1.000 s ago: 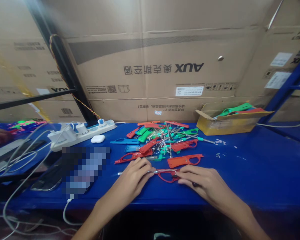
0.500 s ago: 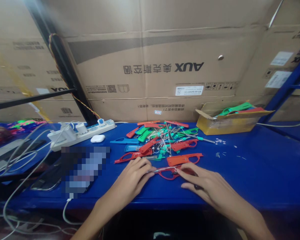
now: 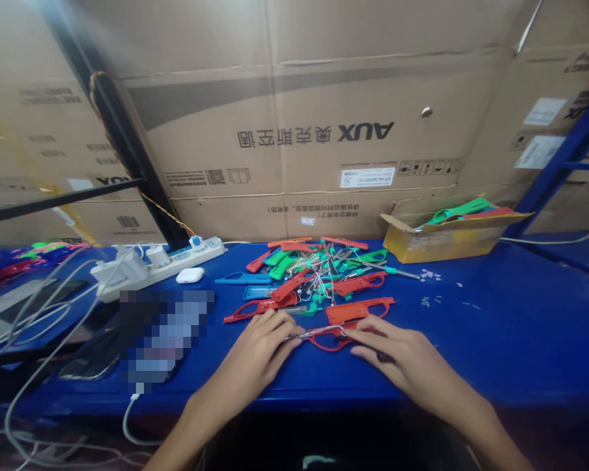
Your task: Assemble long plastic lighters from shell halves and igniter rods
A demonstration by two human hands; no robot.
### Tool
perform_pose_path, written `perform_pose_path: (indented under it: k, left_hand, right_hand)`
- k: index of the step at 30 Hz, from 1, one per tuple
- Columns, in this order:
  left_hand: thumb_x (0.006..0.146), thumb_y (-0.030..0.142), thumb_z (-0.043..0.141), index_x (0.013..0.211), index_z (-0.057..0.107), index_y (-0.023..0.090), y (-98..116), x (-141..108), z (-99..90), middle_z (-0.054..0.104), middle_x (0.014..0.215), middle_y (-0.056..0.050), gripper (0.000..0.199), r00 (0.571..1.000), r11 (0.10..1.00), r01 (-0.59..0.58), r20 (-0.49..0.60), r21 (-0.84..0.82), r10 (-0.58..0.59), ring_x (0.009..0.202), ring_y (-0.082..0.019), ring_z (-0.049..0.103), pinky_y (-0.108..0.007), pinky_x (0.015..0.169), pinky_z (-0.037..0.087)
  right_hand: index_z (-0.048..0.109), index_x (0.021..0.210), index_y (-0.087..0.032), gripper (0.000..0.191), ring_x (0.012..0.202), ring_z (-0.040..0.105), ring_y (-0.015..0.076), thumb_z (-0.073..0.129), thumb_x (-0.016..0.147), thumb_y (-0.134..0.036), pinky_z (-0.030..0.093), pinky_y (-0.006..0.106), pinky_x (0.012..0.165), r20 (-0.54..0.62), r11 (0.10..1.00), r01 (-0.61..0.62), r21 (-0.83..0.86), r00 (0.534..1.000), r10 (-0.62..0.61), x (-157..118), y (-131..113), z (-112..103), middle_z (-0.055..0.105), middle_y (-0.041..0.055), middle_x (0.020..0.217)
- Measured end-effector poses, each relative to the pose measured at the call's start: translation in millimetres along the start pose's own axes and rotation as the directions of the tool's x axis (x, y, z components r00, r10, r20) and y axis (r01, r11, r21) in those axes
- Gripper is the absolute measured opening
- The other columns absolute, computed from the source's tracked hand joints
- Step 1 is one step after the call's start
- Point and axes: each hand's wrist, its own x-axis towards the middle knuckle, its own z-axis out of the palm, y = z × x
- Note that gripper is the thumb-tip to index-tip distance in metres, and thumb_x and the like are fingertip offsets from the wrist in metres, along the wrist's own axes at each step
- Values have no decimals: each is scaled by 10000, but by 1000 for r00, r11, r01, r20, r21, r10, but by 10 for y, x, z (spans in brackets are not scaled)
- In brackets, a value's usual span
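A red lighter-shaped casing (image 3: 328, 340) with a trigger loop lies on the blue table between my hands. My left hand (image 3: 269, 340) is closed on its thin metal rod end, fingertips pressed together. My right hand (image 3: 390, 347) has its fingers on the casing's right end, beside a white wire, and a dark object (image 3: 385, 357) shows under its palm. Just behind lies an orange casing (image 3: 359, 310); farther back is a pile of red, green and blue casings with rods and white wires. Another red casing (image 3: 260, 306) sits behind my left hand.
An open yellow box (image 3: 442, 243) of casings stands at the back right. On the left are a power strip (image 3: 177, 263), a white earbud case (image 3: 190, 275), a blurred-out phone (image 3: 171, 337) and cables. Cardboard (image 3: 314, 78) rises behind the table.
The view has shifted slightly. My right fingers have moved a little over the casing's right end; my left hand keeps its hold. The other person's hand at the far left is out of view.
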Motion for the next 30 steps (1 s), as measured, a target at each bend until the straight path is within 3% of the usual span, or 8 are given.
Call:
perform_pose_path:
  k: [4,9,13,22,30]
  left_hand:
    - [1096,260,477,1133,639,231,-8,-1,7,652,1137,-51,169,1000,1000,2,-12,9,-2,1082,-237,594,-438,993,484]
    - [1091,321,506,1137,636,225,37,-10,-17,658,1144,-48,168,1000,998,1,-15,71,0,1095,-238,599,-431,991,478]
    - [1082,372,522,1156,632,213,89,51,-3,677,1159,-49,207,1000,981,-15,-17,192,19,1086,-257,620,-462,994,464]
    - [1073,226,506,999,690,192,258,331,199,698,1001,-56,201,998,936,0,-65,353,24,945,-254,625,-416,877,454]
    - [1067,196,507,978,707,189,255,318,238,708,968,-52,220,990,925,-24,-117,380,73,895,-246,615,-449,907,429]
  right_hand:
    - [665,1372,-248,375,993,769,252,485,1072,-385,656,409,852,-92,999,-3,-36,996,-1,-4,24,10,727,94,1275]
    - [728,1262,-245,369,929,778,236,427,1093,-374,665,401,815,-68,999,36,-41,997,-38,2,2,-15,733,96,1236]
    - [707,1309,-271,346,901,771,217,450,1085,-328,658,377,814,-47,998,57,-37,997,-59,-5,-6,-10,739,81,1202]
    - [684,1328,-279,376,864,753,178,392,1109,-368,620,310,772,-4,999,51,-11,999,-51,-14,-8,-3,707,80,1171]
    - [682,1337,-275,381,861,749,185,395,1110,-383,616,323,778,-8,999,53,0,999,-53,-20,8,16,715,90,1149]
